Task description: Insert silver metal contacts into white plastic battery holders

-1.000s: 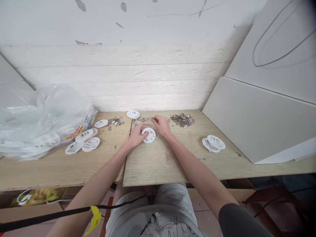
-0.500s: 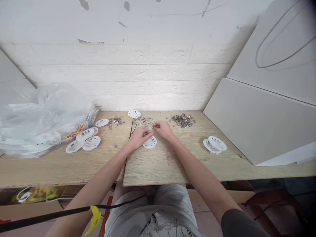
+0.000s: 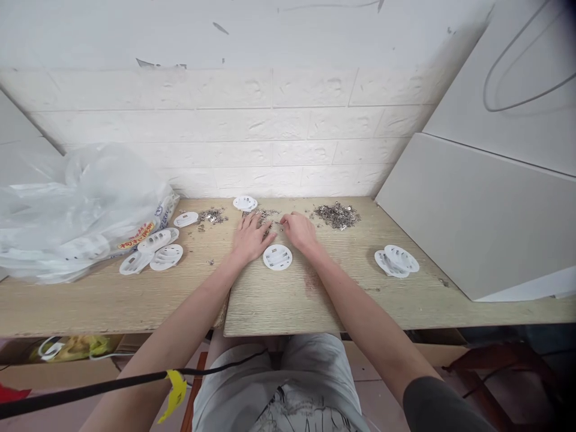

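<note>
A round white plastic piece with slots and small metal bits (image 3: 278, 257) lies on the table just below my hands. My left hand (image 3: 251, 237) rests palm down with fingers spread, its fingertips at a scattered pile of small metal parts (image 3: 269, 214). To the right of that pile is my right hand (image 3: 299, 230), its thumb and forefinger pinched together low over the table. Whatever is between those fingertips is too small to make out.
A heap of metal parts (image 3: 337, 216) lies behind to the right, a smaller heap (image 3: 212, 216) to the left. More white discs lie at left (image 3: 166, 257), back (image 3: 245, 203) and right (image 3: 396, 261). A clear plastic bag (image 3: 90, 204) fills the left; a pale panel (image 3: 486, 216) leans at right.
My left hand has let go of the white disc and moved up and left, its fingers spreading over the metal parts. The right hand stays pinched in nearly the same place.
</note>
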The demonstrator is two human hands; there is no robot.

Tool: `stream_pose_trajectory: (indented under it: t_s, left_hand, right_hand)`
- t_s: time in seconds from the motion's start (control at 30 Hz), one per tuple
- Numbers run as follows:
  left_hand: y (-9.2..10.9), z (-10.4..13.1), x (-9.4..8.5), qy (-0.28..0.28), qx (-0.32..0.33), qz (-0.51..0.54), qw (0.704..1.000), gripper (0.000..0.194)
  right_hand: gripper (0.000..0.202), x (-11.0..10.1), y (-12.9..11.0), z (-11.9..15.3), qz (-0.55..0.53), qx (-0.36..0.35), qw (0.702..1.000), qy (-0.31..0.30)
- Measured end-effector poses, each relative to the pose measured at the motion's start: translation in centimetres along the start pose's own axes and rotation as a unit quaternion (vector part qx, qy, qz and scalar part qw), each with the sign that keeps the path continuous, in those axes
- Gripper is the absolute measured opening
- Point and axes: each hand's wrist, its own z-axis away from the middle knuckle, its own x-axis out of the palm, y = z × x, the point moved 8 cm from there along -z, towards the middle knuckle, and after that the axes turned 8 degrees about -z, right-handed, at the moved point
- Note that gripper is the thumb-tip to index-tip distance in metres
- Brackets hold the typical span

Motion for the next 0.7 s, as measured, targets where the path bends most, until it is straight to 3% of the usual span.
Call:
stream_pose_trajectory:
  t_s: [0.43,0.7]
  left_hand:
    - [-0.6,0.0,-0.4,-0.001,-0.014,0.042,0.999,0.042]
    - [-1.7,-0.3,-1.1,0.046,-0.052,0.126,0.99,0.037]
  right_hand:
    - [0.032,-0.5,0.0,0.1,-0.027,-0.023,0.999,-0.005]
    - [0.027,-1.8,0.0,0.2,-0.06,-0.029,0.998,0.015]
